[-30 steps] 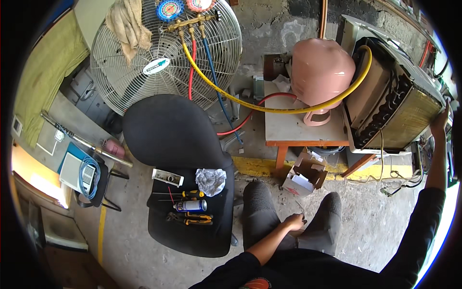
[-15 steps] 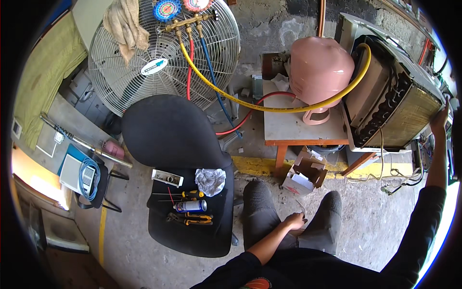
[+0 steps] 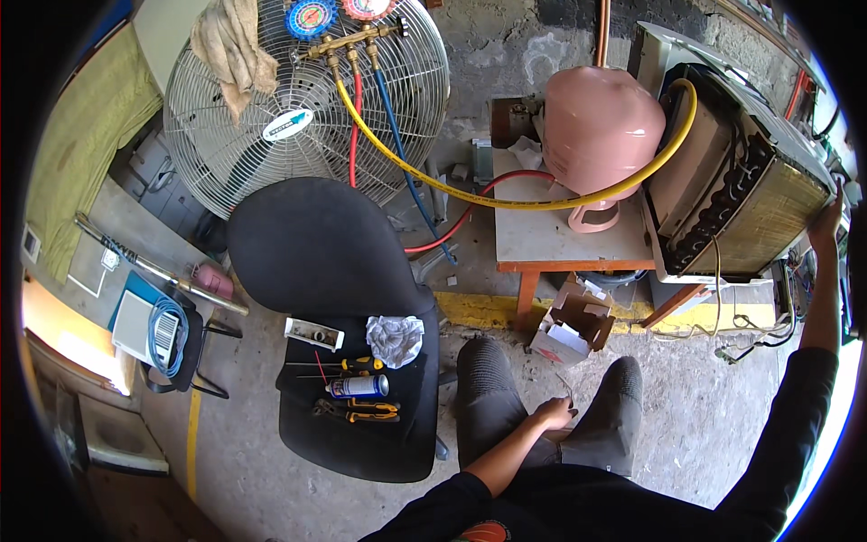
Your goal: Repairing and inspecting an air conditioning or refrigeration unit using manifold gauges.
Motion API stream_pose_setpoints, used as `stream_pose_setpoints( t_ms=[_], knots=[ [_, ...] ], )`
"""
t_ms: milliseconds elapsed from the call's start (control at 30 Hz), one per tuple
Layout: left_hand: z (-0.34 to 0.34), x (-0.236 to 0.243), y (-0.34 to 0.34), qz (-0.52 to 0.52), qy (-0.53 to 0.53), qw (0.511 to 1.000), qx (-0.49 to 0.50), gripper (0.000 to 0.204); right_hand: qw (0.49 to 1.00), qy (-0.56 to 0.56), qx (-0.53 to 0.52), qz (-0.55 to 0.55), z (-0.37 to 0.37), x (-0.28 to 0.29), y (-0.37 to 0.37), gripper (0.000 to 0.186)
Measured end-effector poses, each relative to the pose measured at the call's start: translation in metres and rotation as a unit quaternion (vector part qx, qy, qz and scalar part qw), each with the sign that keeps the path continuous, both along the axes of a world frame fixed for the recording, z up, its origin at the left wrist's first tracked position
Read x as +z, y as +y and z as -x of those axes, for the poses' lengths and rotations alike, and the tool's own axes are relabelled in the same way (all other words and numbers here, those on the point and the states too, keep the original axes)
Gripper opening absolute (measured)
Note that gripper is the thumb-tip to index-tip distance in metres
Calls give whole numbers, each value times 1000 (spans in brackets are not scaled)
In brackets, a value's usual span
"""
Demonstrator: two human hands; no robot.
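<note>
Left hand (image 3: pixel 554 415): closed on thin rod (image 3: pixel 565 387)
Right hand (image 3: pixel 824 224): at coil unit (image 3: pixel 763 217), grip unclear
Yellow hose (image 3: pixel 519 204): if tugged, could topple pink cylinder (image 3: pixel 603 126)

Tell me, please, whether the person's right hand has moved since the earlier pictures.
No, not visibly in any direction: the right hand stays at the outer edge of the finned unit, judged against that edge.

The chair (image 3: pixel 316 239), with 1 can (image 3: pixel 358 387) on its seat (image 3: pixel 361 453), stands before the fan (image 3: pixel 339 144); rightward, the desk (image 3: pixel 533 233) bears a cylinder (image 3: pixel 603 131) and, apparently, the appliance (image 3: pixel 754 208).
</note>
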State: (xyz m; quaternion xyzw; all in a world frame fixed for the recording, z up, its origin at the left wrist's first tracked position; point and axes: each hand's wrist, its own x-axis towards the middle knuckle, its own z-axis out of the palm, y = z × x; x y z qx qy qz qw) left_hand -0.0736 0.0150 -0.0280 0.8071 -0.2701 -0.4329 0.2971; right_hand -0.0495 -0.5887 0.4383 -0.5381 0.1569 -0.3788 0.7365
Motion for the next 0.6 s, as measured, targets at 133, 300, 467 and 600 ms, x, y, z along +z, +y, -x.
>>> stream_pose_setpoints(
  t_ms=[133, 300, 467, 600],
  knots=[
    [-2, 5, -1, -5, 3, 1000, -2, 36, 1000, -1, 5, 1, 1, 2, -2, 56],
    [-1, 4, 0, -12, 5, 1000, -8, 41, 1000, 1, -19, -21, -4, 3, 6, 57],
    [3, 2, 8, -28, 7, 1000, 6, 40, 999, 7, -14, -35, -16, -16, 7, 56],
    [-1, 9, -18, 14, 9, 1000, -25, 32, 906, 18, -133, 402, 50, -20, -161, 55]
  ],
)
